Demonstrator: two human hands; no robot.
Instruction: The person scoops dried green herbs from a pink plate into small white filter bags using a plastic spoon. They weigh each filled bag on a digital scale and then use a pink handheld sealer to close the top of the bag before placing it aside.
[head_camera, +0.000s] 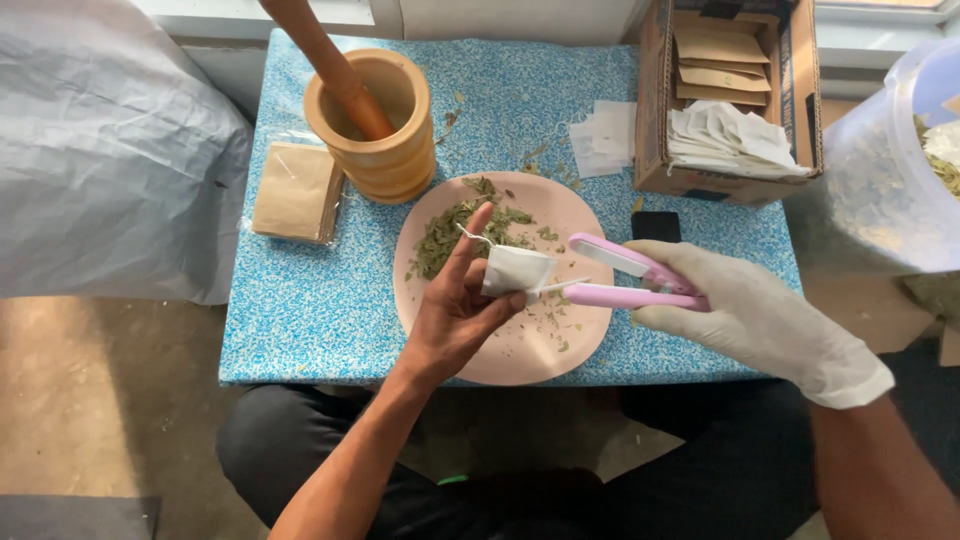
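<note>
The bare left hand (458, 305) pinches a small white tea bag (515, 270) between thumb and fingers, holding it above the pink plate (520, 345) of dried green leaves (450, 235) at the middle of the blue-patterned desk (300, 300). The gloved right hand (745, 310) is closed around a pink clamp-style sealer (625, 280), whose open jaws meet the bag's right edge. Farther off stand a wooden mortar (385, 135) with its pestle (325, 60) to the left, brown paper packets (295, 190) left of it, and a cardboard box (725, 100) of bags to the right.
</note>
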